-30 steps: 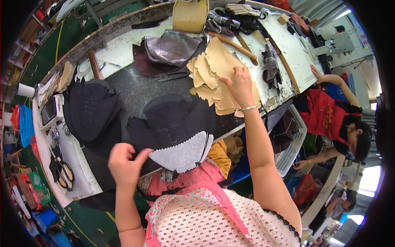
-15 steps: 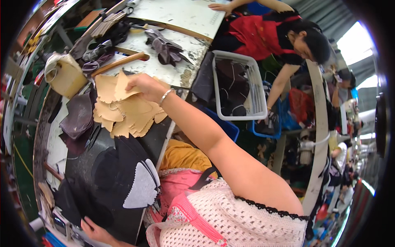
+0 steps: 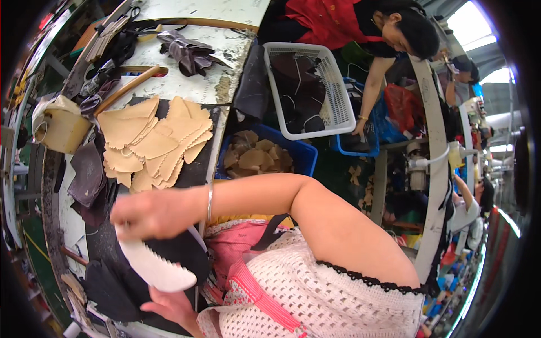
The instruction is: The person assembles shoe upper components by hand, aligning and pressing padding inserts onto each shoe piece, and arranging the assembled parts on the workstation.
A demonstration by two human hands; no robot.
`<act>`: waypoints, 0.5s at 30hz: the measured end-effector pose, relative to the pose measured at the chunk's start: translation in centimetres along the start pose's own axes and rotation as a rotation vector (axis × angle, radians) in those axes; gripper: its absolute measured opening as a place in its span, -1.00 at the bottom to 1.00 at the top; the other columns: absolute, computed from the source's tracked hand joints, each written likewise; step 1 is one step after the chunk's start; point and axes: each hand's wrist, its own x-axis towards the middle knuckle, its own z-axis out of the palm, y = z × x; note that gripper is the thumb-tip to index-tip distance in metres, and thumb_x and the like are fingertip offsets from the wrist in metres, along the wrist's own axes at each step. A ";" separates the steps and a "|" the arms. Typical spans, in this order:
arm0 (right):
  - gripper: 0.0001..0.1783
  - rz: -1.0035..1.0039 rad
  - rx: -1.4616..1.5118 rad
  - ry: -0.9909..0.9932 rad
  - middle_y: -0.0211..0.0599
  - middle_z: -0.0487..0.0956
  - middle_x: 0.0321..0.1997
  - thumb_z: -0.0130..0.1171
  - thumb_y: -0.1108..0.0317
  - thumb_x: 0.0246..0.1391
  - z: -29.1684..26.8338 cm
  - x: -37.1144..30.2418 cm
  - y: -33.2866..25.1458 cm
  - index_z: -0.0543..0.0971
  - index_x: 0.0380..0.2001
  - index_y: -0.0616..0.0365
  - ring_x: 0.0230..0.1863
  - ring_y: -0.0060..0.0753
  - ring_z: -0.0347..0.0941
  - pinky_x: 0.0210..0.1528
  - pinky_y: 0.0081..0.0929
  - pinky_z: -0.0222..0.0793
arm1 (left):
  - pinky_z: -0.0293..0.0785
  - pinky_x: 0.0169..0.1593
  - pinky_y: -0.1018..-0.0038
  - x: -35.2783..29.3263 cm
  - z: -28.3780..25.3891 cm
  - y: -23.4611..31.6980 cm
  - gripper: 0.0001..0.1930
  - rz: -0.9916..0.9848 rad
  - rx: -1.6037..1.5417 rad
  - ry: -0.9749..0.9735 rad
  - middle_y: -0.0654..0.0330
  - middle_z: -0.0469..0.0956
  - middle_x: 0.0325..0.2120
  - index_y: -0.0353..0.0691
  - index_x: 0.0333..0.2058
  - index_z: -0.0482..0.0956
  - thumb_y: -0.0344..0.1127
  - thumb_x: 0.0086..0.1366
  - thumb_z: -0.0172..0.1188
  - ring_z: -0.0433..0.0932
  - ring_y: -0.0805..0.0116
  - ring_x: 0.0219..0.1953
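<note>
You have a matt, cloth-like white piece [image 3: 155, 270] near, matt tan pieces [image 3: 152, 143] farther off, a smooth wooden rod [image 3: 128, 90] far left and a plastic basket [image 3: 340, 101] far right.

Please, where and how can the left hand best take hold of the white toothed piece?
The white toothed piece is probably best pinched at its rounded lower end, from the picture's lower side, thumb and fingers on opposite faces. The right hand holds its upper end; the lower end juts free beside the left hand. It looks thin, so a light pinch should suit.
</note>
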 end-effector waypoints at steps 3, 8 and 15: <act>-0.71 0.065 0.097 -0.021 -0.04 0.36 -0.20 0.08 0.46 -0.04 1.2 -0.2 -2.6 0.44 -0.20 0.34 -0.25 -0.08 0.42 -0.30 -0.30 0.40 | 0.41 0.07 0.31 0.4 0.2 -0.2 -0.51 0.181 0.368 0.200 -0.03 0.45 -0.04 -0.44 0.09 0.28 -0.31 0.26 0.15 0.50 0.21 -0.06; -0.74 1.025 0.927 -0.385 -0.13 0.53 -0.58 0.03 0.38 0.16 -2.8 1.2 -5.7 0.46 -0.51 0.39 -0.60 -0.33 0.52 -0.51 -0.45 0.42 | 0.45 -0.08 0.49 1.1 -2.0 1.5 -0.59 0.422 0.411 0.380 0.01 0.47 -0.06 -0.40 0.10 0.27 -0.34 0.35 0.04 0.51 0.34 -0.10; -0.85 1.063 0.601 -0.067 -0.38 0.49 -0.62 -0.01 0.43 0.21 -3.1 -0.9 -6.0 0.49 -0.37 0.28 -0.62 -0.61 0.48 -0.58 -0.62 0.40 | 0.46 -0.12 0.39 1.4 1.5 0.6 -0.54 0.334 1.088 0.281 0.08 0.47 -0.12 -0.32 -0.04 0.38 -0.35 0.09 0.29 0.49 0.22 -0.09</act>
